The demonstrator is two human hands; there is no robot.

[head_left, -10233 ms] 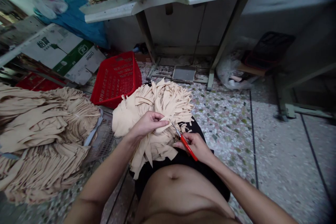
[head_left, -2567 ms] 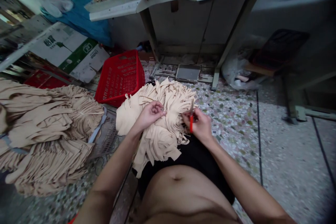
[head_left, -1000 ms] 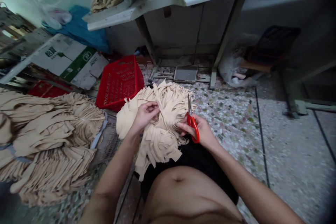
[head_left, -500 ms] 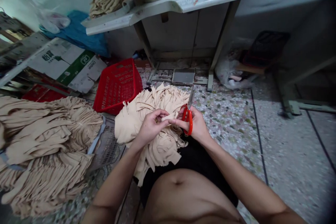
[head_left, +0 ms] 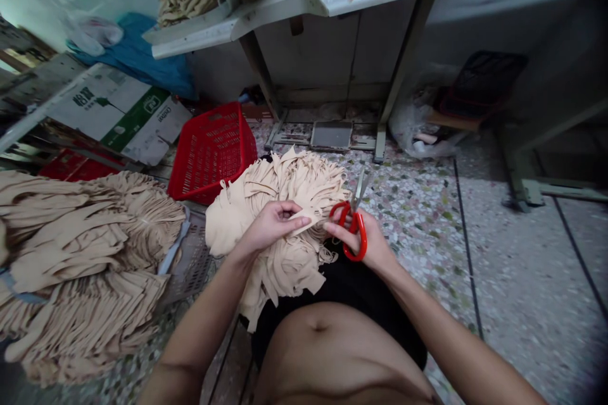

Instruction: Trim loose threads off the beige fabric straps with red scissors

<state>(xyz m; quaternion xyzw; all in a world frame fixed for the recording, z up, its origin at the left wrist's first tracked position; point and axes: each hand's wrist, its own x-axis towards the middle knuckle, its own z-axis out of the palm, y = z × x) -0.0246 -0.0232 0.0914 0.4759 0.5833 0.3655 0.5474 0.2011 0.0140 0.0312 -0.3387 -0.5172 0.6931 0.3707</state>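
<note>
Pinching a soft beige knit strip (head_left: pixel 304 221) between thumb and fingers, the left hand (head_left: pixel 270 226) holds it against the shaggy fabric bundle (head_left: pixel 280 193) on black cloth (head_left: pixel 342 278) over the lap. The right hand (head_left: pixel 373 243) curls around red-handled scissors (head_left: pixel 361 237), their steel blades parted and pointing far.

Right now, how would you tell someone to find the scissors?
Below the white table, beige fabric strips heap on a person's lap. Beside them, the person's right hand holds the scissors: red finger loops, steel blades pointing up, unlike the soft strips.
</note>
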